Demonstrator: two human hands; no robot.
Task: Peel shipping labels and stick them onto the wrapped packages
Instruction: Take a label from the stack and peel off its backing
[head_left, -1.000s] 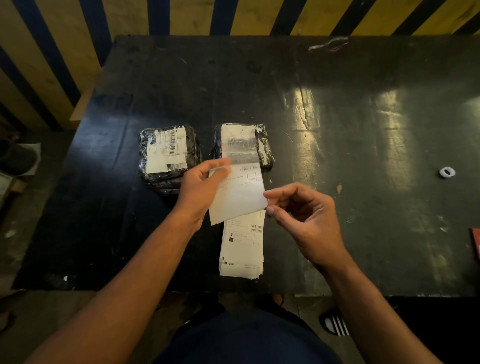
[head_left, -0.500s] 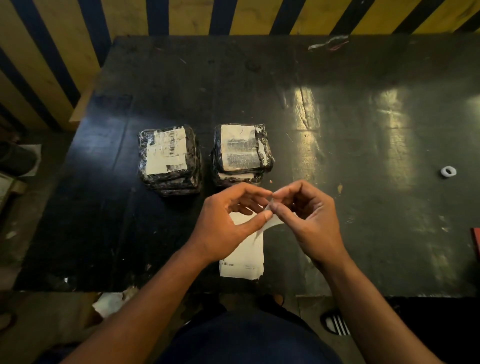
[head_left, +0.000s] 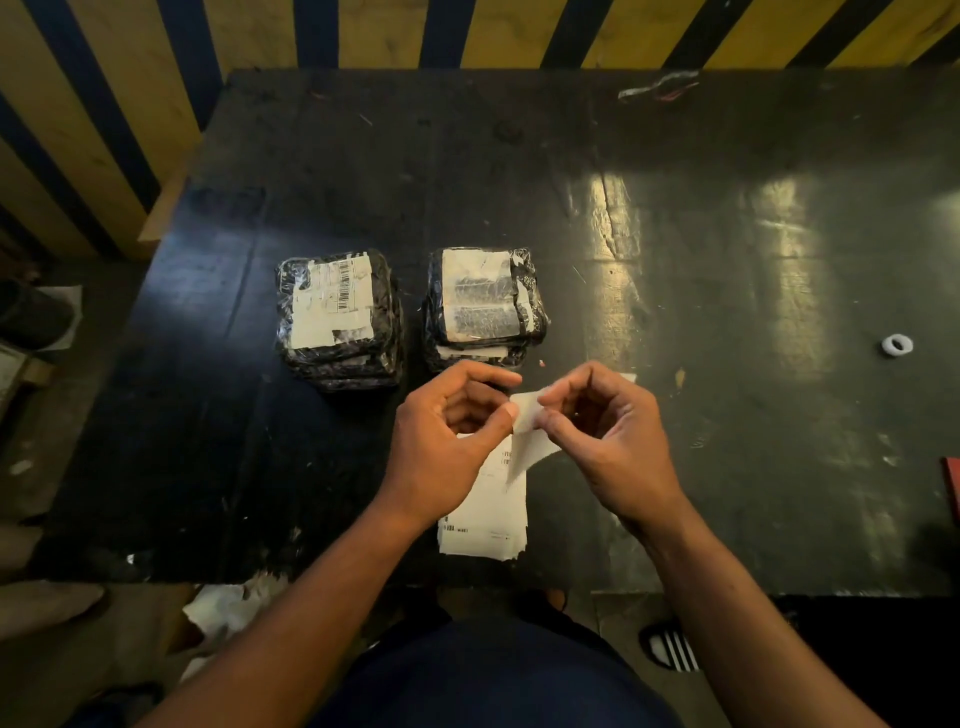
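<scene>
We pinch a white paper shipping label (head_left: 525, 415) between left hand (head_left: 447, 441) and right hand (head_left: 608, 436), above the white label stack (head_left: 483, 525). Two black plastic-wrapped packages (head_left: 340, 319) lie beyond on the dark table (head_left: 727, 312).

A worn black table with a scuffed, glossy top (head_left: 675, 249) carries two stacks of packages wrapped in black plastic film, side by side and slightly apart. The left stack (head_left: 340, 317) has a white barcode label on top; the right stack (head_left: 485, 304) shows a white label under clear film. A pile of white paper shipping labels (head_left: 485, 525) lies at the near edge. A small white ring (head_left: 897, 345) sits far right, and a thin scrap of tangled wire (head_left: 657, 91) lies near the far edge
</scene>
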